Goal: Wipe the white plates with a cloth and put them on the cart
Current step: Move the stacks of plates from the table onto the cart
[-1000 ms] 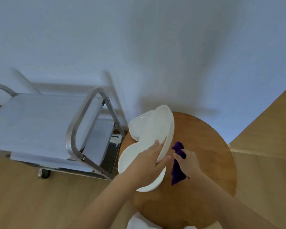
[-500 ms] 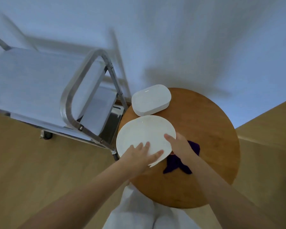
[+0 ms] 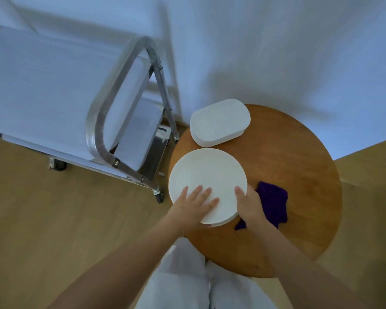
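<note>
A view straight down onto a small round wooden table (image 3: 288,197) with a warm, smooth brown top. At its left edge sits a round white plate (image 3: 207,177), matte and smooth; a second rim showing beneath its near edge suggests a stack, though the count is unclear. The left hand (image 3: 193,207) lies on the plate's near edge with fingers straight and spread, pressing flat. The right hand (image 3: 249,205) grips the plate's right rim, thumb on top, the other fingers hidden underneath. Just beside that hand lies a crumpled dark purple cloth (image 3: 272,202) on the wood. Farther back stand rounded-rectangular white dishes (image 3: 220,121), stacked. To the left is a cart (image 3: 54,92) with a pale flat shelf, a curved brushed-metal tube handle and small castors, standing on a light wooden floor (image 3: 54,219).
</note>
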Action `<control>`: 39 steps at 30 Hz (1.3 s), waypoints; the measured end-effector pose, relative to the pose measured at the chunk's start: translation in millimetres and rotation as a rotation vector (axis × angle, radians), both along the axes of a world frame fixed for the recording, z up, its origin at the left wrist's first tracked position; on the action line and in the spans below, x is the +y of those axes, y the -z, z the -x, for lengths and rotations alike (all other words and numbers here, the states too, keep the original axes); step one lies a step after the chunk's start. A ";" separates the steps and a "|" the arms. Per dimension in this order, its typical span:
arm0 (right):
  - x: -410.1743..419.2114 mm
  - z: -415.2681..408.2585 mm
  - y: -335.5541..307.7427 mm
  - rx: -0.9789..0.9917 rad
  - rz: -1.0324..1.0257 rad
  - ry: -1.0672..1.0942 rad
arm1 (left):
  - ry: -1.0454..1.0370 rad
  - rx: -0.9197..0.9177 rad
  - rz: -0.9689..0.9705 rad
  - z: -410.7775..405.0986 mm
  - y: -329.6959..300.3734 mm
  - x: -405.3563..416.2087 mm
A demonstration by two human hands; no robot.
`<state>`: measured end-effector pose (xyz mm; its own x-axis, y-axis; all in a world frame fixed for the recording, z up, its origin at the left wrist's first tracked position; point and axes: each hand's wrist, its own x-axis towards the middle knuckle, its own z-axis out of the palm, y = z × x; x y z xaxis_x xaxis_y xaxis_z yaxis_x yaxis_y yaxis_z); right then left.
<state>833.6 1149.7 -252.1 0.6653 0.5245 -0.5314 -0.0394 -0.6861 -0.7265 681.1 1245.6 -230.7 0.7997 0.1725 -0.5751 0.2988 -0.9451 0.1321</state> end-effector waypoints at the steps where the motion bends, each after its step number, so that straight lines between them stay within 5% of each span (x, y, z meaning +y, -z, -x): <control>1: -1.9 0.5 2.6 -0.018 0.006 -0.007 | 0.005 -0.013 0.009 1.3 4.4 0.2; 14: -6.3 -2.4 21.1 -0.347 0.595 -0.302 | 0.033 -0.038 0.068 7.7 37.4 5.9; 21: -11.7 1.3 34.1 -0.308 0.471 -0.179 | -0.020 -0.111 0.148 8.5 38.3 10.8; 24: -13.1 -1.6 34.4 -0.212 0.302 -0.125 | -0.291 -0.377 0.177 10.5 34.2 24.7; 27: -8.6 -8.8 27.7 -0.004 0.106 0.048 | -0.954 -0.541 0.171 5.4 34.5 48.4; 31: -0.1 -15.1 29.2 0.331 -0.020 0.215 | -1.646 -0.421 0.837 -2.6 47.6 77.4; 35: 8.8 -15.5 36.8 0.605 -0.105 0.441 | -1.638 -0.405 1.313 5.1 60.0 80.8; 39: 13.8 -11.4 42.9 0.738 0.006 0.707 | -1.646 -0.452 1.503 1.0 62.5 75.2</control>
